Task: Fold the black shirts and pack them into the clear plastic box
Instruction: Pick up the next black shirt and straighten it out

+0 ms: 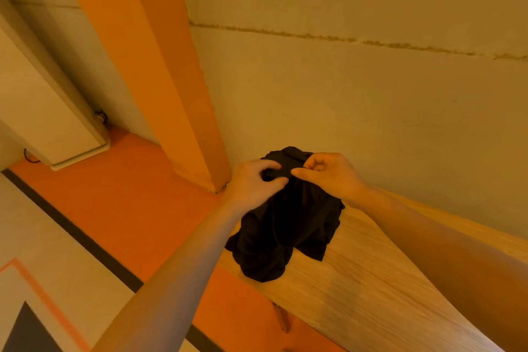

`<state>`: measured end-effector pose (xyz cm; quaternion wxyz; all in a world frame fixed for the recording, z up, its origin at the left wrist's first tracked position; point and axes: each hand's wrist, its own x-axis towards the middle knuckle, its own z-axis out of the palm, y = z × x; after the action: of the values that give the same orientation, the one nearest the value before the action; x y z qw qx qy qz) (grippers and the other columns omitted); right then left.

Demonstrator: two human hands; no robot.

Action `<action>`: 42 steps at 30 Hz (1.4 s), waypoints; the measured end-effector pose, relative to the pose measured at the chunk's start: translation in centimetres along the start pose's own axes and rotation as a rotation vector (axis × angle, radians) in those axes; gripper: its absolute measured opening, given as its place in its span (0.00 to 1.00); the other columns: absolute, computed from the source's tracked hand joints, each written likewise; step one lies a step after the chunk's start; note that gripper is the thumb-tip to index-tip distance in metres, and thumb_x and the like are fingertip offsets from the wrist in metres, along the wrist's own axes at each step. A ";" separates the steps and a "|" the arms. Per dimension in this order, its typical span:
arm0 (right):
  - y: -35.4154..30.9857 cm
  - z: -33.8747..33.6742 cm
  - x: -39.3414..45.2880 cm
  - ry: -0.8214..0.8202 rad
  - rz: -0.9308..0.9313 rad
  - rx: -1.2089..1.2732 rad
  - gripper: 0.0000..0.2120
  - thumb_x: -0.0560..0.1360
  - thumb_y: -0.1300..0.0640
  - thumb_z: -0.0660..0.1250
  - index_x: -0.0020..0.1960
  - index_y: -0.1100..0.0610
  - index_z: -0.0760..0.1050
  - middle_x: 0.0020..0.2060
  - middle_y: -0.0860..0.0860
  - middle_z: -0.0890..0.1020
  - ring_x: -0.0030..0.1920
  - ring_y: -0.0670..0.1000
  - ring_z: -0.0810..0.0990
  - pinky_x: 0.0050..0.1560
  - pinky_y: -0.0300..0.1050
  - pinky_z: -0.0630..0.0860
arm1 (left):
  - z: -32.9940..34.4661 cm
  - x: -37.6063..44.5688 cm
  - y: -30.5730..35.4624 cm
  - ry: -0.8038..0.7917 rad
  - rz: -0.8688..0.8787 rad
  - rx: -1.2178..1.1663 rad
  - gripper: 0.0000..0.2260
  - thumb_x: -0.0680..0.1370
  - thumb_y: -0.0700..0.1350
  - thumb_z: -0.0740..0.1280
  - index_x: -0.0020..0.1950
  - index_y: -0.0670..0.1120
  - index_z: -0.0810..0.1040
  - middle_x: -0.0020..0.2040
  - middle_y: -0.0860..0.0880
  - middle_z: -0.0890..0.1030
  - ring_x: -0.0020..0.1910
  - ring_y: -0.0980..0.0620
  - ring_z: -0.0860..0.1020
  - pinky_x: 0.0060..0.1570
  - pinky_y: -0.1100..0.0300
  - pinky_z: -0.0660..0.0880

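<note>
I see the crumpled black cloth shirt (pixel 288 220) hanging at six o'clock from both hands over the wooden table (pixel 371 288) corner. My left hand (pixel 254 180) and right hand (pixel 328 174) pinch its top edge. I'd spread the grips apart to shake it flat before folding.

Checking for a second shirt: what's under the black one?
Under the shirt only the wooden table shows; its hanging bulk hides the table corner beneath it.

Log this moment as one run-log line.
left hand grips black shirt | right hand pinches collar | shirt bunched over table | box unseen
</note>
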<state>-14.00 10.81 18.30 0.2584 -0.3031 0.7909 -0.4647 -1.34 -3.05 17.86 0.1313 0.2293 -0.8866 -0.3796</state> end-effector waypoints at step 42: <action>-0.7 -2.6 -2.1 -0.008 -0.298 -0.242 0.06 0.78 0.55 0.66 0.54 0.50 0.80 0.42 0.42 0.79 0.42 0.39 0.78 0.43 0.29 0.73 | -3.0 1.1 0.5 -0.352 0.046 0.204 0.18 0.79 0.38 0.67 0.68 0.48 0.74 0.65 0.45 0.77 0.61 0.49 0.78 0.62 0.58 0.73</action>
<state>-14.16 13.58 20.38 0.1513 -0.4477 0.7863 -0.3981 -1.28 -5.13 20.33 -0.0412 0.1512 -0.9347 -0.3191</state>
